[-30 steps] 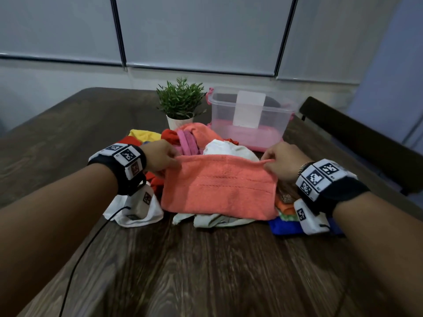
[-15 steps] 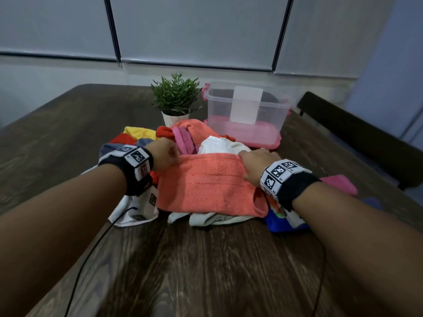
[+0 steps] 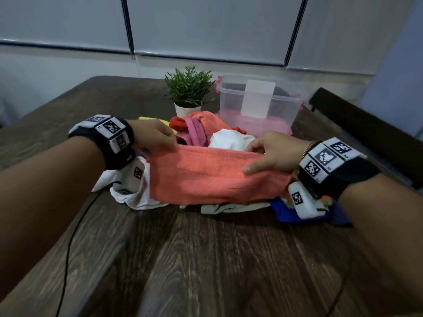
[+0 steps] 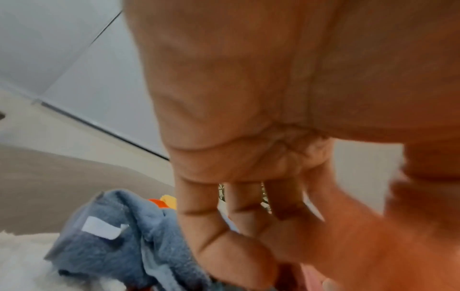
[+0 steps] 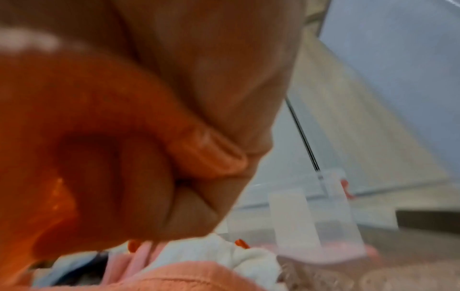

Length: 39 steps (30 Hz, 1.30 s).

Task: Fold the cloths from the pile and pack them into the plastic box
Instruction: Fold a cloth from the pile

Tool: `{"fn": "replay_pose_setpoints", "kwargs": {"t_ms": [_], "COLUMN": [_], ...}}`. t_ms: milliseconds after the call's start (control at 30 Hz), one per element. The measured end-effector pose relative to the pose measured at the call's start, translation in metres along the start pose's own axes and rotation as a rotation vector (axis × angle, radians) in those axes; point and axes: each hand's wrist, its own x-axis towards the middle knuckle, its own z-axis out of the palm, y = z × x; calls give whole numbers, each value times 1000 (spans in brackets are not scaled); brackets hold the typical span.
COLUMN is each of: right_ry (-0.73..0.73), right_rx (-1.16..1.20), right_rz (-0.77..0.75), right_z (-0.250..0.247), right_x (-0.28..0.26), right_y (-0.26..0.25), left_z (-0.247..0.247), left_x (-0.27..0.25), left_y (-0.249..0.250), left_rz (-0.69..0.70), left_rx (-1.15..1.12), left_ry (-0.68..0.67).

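An orange cloth (image 3: pixel 212 175) is held stretched over the pile of cloths (image 3: pixel 229 138) on the dark wooden counter (image 3: pixel 206 259). Its far left corner is pinched by the left hand (image 3: pixel 155 136), and its far edge near the right corner is gripped between thumb and curled fingers (image 3: pixel 256 146) of the right hand (image 3: pixel 272 152). The plastic box (image 3: pixel 258 104) stands behind the pile, beside a potted plant (image 3: pixel 188 89), and bears a blank white label (image 3: pixel 257 99).

Only in the left wrist view is a blue-grey cloth (image 4: pixel 119 242) with a white tag seen beside the left hand's fingers (image 4: pixel 206 226). In the right wrist view the curled fingers (image 5: pixel 204 153) are seen from beneath, blurred. No writing can be read.
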Motion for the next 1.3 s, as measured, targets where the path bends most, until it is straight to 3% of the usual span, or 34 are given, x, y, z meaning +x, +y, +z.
{"fn": "replay_pose_setpoints", "kwargs": {"t_ms": [100, 167, 333, 400, 467, 533, 600, 733, 800, 867, 967, 1067, 1167, 1300], "right_ry": [-60, 79, 668, 845, 921, 917, 775, 30, -202, -315, -312, -135, 17, 103], "right_rx": [-326, -405, -119, -67, -18, 10, -12, -124, -140, -58, 4, -142, -252, -231], "right_rz": [86, 117, 158, 94, 9, -12, 8, 44, 43, 36, 46, 130, 213, 312], "right_z": [5, 4, -31, -49, -61, -63, -50, 10, 44, 67, 75, 65, 61, 61], "right_x": [0, 6, 9, 3, -9, -22, -32, -50, -60, -68, -66, -54, -36, -19], "right_y": [2, 4, -9, -22, -37, -46, -50, -43, -37, -30, -17, 2, 18, 25], "left_z": [4, 7, -10, -22, -30, -28, -17, 30, 56, 71, 73, 69, 63, 64], "left_x": [-3, -4, -4, -15, -29, -41, -47, -59, -63, -62, -52, -39, -26, -13], "left_y": [11, 19, 37, 51, 65, 73, 68, 44, 32, 21, 11, 4, -3, -10], "left_rz": [94, 142, 261, 372, 479, 518, 444, 187, 104, 59, 7, -34, 34, 75], "left_rx": [295, 329, -244, -511, -636, -699, -602, -41, 27, 119, 294, 395, 510, 639], "left_ry": [146, 323, 781, 866, 925, 857, 648, 31, -241, -363, -322, -208, -78, 105]}}
